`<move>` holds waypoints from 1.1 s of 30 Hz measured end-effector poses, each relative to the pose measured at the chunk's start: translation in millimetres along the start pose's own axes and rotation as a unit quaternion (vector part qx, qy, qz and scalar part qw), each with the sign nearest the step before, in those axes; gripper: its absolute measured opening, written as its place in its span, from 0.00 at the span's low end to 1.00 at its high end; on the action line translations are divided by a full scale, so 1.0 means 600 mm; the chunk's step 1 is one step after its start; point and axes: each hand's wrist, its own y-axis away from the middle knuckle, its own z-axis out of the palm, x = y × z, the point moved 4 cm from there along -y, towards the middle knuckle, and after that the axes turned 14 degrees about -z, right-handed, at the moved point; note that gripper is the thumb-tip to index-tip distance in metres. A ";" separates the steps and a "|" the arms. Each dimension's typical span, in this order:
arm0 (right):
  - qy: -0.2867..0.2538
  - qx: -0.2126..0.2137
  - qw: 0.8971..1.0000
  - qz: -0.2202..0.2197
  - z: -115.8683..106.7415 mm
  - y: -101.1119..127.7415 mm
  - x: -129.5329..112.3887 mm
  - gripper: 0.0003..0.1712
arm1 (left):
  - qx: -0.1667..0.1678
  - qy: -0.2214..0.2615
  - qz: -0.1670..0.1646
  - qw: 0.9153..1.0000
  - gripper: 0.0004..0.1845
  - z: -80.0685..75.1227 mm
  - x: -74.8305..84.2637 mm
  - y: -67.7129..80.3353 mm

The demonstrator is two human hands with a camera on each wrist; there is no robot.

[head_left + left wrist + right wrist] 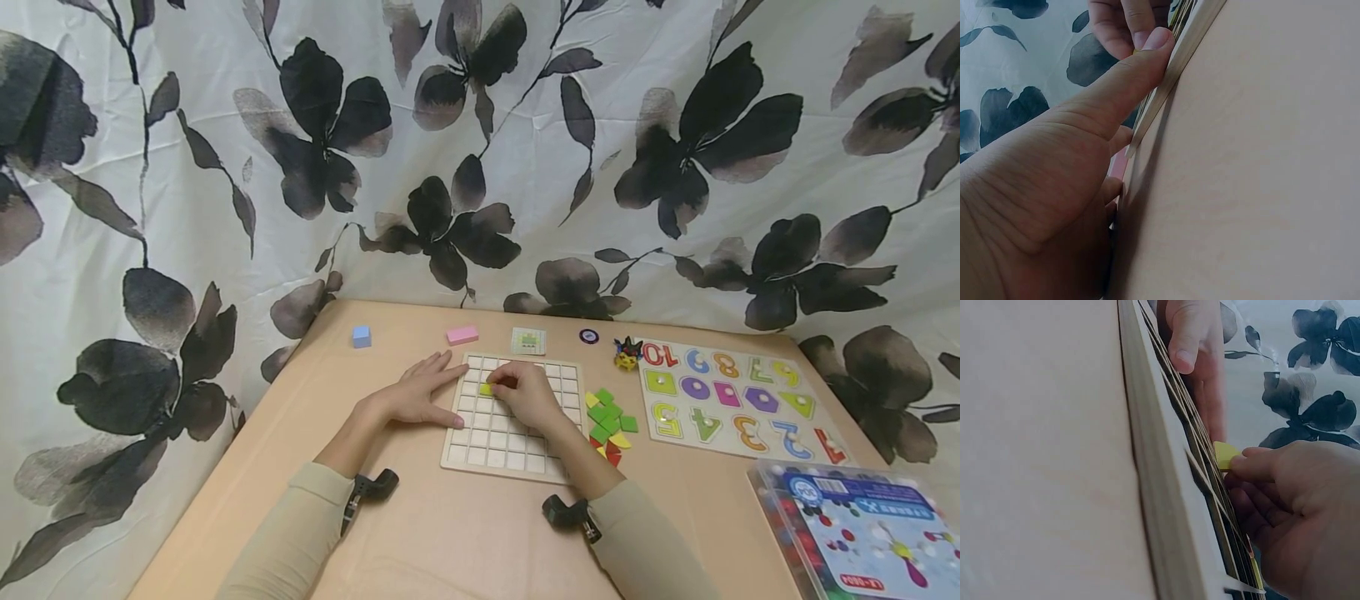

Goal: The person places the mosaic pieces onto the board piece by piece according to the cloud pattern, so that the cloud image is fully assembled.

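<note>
A small yellow piece (486, 390) was located over the far-left part of a pale gridded board (480, 439), pinched between the thumb and fingers of the right hand (525, 393); whether it touched the grid could not be told. The left hand (415, 393) lay unclenched at the board's left side, fingers extended and thumb resting on the edge. Just right of the board, loose green, yellow and red tiles (606, 413) formed a cluster. Beyond the far edge stood, from left to right, a blue cube (362, 337), a pink block (462, 335), a patterned card (529, 342), a dark disc (588, 336) and a small black-and-yellow figure (627, 354). Farther right lay a board of coloured numerals and shapes (680, 405), with a labelled clear case (862, 529) at the near right of the counter (420, 525). A floral cloth (450, 142) hung behind.
</note>
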 end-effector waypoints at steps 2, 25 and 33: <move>0.010 -0.007 1.000 -0.003 0.000 0.001 -0.001 0.06 | -0.001 0.002 0.001 1.000 0.57 0.001 0.001 0.000; 0.072 -0.086 0.994 -0.015 0.008 -0.002 -0.003 0.14 | -0.001 0.008 0.000 1.000 0.57 -0.001 -0.001 0.001; 0.068 -0.078 0.995 -0.011 0.004 -0.001 -0.007 0.16 | -0.001 0.005 0.000 1.000 0.57 -0.004 0.002 0.003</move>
